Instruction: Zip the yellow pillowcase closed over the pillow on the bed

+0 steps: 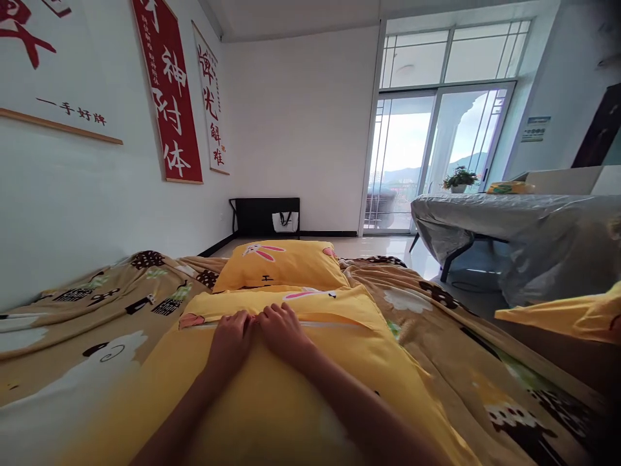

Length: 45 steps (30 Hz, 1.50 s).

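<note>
A yellow pillow (291,401) with a rabbit print lies flat in front of me, and a pale zipper (334,324) runs across its far part. My left hand (231,336) is closed on the pillow's fabric at the zipper line, fingers curled. Right beside it, my right hand (284,331) pinches the same seam, the two hands' fingertips almost touching. The zipper pull, if it is there, is hidden by my fingers. Just beyond lies a second yellow pillow (286,262), also with a rabbit print.
A brown patterned blanket (417,323) spreads under the pillows. More yellow fabric (563,317) lies at the right. Behind it stands a plastic-covered table (490,207) with a potted plant (460,179). A white bag (284,222) leans on a black panel (252,217) by the far wall.
</note>
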Each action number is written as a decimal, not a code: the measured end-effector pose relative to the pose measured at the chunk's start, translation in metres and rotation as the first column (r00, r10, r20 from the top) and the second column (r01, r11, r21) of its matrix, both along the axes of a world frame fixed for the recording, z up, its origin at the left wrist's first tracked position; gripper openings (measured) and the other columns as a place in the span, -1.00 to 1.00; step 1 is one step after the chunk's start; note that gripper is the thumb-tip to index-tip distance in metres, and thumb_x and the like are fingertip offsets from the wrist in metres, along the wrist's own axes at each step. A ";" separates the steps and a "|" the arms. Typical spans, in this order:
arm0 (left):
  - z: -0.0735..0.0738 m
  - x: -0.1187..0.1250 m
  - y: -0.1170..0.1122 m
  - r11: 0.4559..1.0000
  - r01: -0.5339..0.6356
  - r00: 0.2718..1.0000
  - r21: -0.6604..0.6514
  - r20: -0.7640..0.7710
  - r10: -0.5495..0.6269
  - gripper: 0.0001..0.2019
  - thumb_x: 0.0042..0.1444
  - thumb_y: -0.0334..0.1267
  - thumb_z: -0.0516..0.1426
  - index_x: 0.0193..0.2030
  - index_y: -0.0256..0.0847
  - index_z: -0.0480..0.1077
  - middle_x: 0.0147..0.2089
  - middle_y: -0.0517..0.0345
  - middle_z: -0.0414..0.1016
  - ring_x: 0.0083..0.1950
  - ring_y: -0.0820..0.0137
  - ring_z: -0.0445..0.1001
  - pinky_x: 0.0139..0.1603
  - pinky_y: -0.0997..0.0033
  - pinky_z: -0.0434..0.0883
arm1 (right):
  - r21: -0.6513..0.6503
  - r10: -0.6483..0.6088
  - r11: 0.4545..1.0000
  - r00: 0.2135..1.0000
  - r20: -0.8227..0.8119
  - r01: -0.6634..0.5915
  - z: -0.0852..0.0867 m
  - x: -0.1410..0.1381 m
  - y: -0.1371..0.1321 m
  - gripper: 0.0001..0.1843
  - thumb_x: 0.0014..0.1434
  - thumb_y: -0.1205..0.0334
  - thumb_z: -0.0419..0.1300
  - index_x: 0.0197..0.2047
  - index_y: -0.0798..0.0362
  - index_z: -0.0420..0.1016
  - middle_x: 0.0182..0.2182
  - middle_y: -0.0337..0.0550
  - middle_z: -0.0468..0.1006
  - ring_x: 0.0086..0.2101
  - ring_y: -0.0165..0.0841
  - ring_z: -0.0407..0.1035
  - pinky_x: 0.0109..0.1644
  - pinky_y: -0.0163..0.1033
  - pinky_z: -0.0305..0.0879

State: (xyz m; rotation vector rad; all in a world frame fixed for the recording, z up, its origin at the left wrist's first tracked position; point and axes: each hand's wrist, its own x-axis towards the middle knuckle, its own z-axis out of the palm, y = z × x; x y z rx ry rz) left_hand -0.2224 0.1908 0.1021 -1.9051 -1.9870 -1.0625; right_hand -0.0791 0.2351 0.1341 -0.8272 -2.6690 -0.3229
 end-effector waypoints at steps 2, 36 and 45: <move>-0.001 -0.002 -0.002 0.999 0.022 0.999 0.023 0.027 -0.023 -0.67 0.21 -0.10 -0.13 -0.40 -0.20 0.33 -0.33 0.03 0.48 -0.24 0.23 0.35 -0.14 0.23 0.24 | 0.023 0.006 1.000 1.000 0.026 -0.007 0.000 0.004 0.000 -0.74 0.20 0.40 -0.03 -0.14 0.14 0.45 -0.21 -0.04 0.48 -0.15 -0.25 0.31 -0.05 -0.12 0.15; -0.013 -0.064 -0.030 0.920 -0.045 0.912 0.389 -0.360 0.197 -0.77 0.27 -0.25 -0.08 -0.25 -0.27 0.36 -0.29 0.07 0.52 -0.25 0.31 0.45 -0.15 0.30 0.31 | 0.132 0.040 0.990 0.991 0.131 -0.058 0.006 0.008 -0.004 -0.79 0.13 0.46 0.00 -0.24 0.19 0.44 -0.28 0.01 0.46 -0.20 -0.24 0.29 -0.07 -0.11 0.07; 0.001 -0.073 -0.038 0.984 -0.138 0.987 0.115 -0.069 0.146 -0.67 0.21 -0.05 -0.10 -0.35 -0.17 0.37 -0.29 0.07 0.53 -0.23 0.25 0.44 -0.15 0.29 0.29 | 0.119 0.061 0.990 0.993 0.105 -0.073 0.003 0.011 -0.003 -0.79 0.15 0.46 -0.01 -0.24 0.17 0.43 -0.28 0.00 0.45 -0.20 -0.25 0.28 -0.07 -0.13 0.06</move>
